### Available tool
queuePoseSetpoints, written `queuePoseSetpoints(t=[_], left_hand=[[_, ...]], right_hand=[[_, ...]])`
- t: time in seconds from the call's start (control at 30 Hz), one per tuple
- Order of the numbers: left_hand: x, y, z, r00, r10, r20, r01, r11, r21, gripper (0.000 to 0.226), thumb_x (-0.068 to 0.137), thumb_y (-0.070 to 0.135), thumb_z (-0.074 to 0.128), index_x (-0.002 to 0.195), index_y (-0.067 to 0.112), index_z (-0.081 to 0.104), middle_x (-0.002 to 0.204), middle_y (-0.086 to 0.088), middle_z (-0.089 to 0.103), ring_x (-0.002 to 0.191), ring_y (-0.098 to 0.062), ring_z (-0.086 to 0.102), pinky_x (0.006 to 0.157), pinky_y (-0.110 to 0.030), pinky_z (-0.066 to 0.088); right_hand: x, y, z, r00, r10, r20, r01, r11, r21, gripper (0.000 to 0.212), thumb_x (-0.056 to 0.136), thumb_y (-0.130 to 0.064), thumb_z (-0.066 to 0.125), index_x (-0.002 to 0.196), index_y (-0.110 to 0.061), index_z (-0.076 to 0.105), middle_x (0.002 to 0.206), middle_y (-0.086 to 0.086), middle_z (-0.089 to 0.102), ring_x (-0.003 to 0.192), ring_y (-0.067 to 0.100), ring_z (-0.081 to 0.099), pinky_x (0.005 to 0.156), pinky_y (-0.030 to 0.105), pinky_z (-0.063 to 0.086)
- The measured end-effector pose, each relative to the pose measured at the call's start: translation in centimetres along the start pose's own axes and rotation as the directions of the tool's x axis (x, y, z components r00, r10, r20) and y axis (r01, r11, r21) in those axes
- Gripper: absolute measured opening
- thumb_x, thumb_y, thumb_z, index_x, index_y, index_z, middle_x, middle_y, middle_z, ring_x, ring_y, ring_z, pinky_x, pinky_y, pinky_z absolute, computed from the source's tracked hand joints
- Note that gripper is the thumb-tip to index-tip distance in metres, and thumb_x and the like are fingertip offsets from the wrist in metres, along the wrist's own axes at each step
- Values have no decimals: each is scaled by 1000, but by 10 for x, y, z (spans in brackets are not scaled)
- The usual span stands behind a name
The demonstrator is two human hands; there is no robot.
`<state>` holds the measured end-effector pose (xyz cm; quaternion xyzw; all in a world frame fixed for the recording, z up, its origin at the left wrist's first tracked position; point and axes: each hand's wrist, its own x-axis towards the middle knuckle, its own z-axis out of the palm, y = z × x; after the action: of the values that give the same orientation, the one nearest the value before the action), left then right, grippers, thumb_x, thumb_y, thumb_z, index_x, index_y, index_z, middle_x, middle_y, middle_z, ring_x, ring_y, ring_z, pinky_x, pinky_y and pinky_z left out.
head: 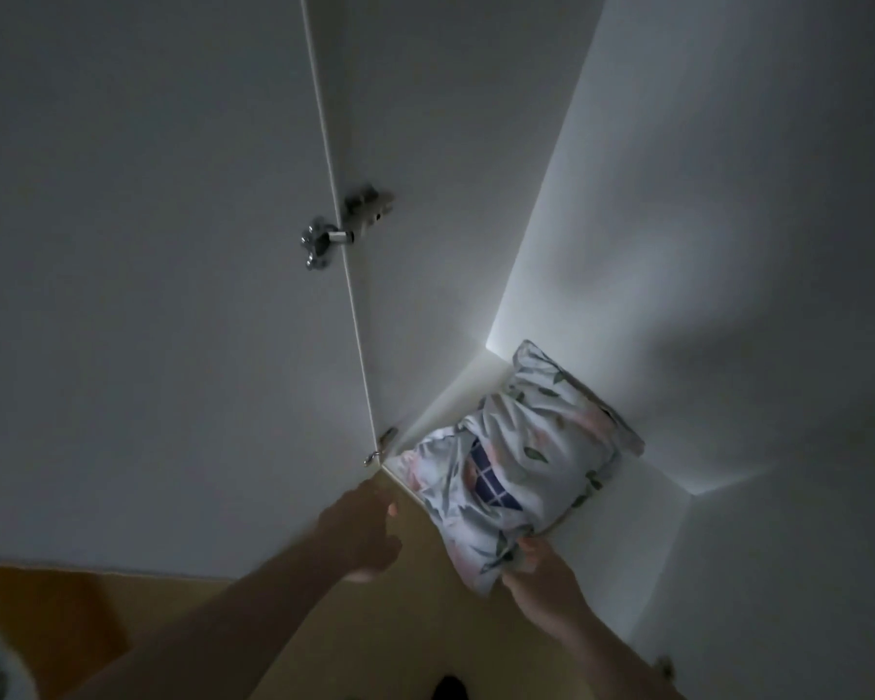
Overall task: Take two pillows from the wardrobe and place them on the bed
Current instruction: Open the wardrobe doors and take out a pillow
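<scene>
A floral pillow (531,447) in a white case with leaves and pink blooms lies on the bottom shelf of the white wardrobe (602,507), its near corner hanging over the shelf's front edge. A dark blue checked patch shows through the case opening. My right hand (541,573) pinches that near corner from below. My left hand (359,527) hovers just left of the pillow near the shelf's front corner, fingers loosely curled and holding nothing. Only one pillow is visible; the bed is out of view.
The open wardrobe door (147,295) stands at the left, with a metal hinge (344,224) halfway up and a smaller one (382,447) low down. The wardrobe's right wall (728,245) rises beside the pillow. Yellowish wooden floor (400,639) lies below.
</scene>
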<state>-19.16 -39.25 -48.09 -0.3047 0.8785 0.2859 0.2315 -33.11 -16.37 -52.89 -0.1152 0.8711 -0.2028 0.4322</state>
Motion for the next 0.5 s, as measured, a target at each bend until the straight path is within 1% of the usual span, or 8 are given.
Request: queuePoseSetpoints(t=[0.1,0.17,0.23,0.27,0.37,0.43,0.47,0.5], left_hand=[[56,-33,49,998,-32,45,31,999,31,43,88,41,60,129,32,54,139,4,46,125,-20,52,103,-32,43],[96,-55,88,997,-42,62,39,998,49,45,88,42,60,131,32,51,138,4,46,126,-20,52,102,-32,42],[127,-72,119,996,-40,76,35,997,65,49,89,42,61,134,32,48,139,3,45,128,-20,50,102,-33,42],[148,-82,142,995,-35,90,28,997,76,49,89,41,61,136,32,46,139,3,44,129,-21,50,102,-34,42],[197,-103,190,992,-45,119,33,995,95,49,90,35,61,136,31,46,140,2,44,128,-23,51,102,-33,42],[221,-111,213,990,-29,139,15,995,97,51,89,35,61,137,30,45,141,1,44,127,-24,52,102,-35,44],[235,-116,226,990,-12,139,-2,995,101,52,89,35,61,138,30,44,141,1,44,126,-24,53,103,-36,44],[249,-122,238,990,-1,138,-15,993,115,54,89,36,61,139,30,43,141,1,44,126,-24,53,103,-37,45]], right_hand=[[63,27,41,998,55,14,-55,998,11,42,99,-21,55,141,-18,47,138,3,54,124,23,56,91,24,38],[108,54,73,995,95,17,-96,995,13,59,102,-27,53,155,-15,31,152,7,44,137,25,49,98,26,37],[146,75,98,992,125,31,-125,992,14,69,104,-35,52,160,-12,19,162,7,33,144,23,41,107,27,34],[170,91,117,989,144,31,-144,989,12,72,104,-38,50,161,-11,16,164,7,29,147,23,38,111,27,32],[228,122,151,984,179,12,-180,981,72,73,106,-45,45,162,-9,16,167,11,24,151,26,32,115,28,30],[258,135,165,979,202,-2,-201,975,97,70,106,-47,43,160,-8,22,163,13,31,148,29,37,116,31,30],[278,143,175,974,227,-22,-221,965,138,70,104,-48,46,158,-8,27,159,15,38,144,32,42,117,35,33],[296,148,184,963,269,-29,-256,942,217,71,102,-50,50,156,-7,31,155,18,43,141,34,45,118,41,35]])
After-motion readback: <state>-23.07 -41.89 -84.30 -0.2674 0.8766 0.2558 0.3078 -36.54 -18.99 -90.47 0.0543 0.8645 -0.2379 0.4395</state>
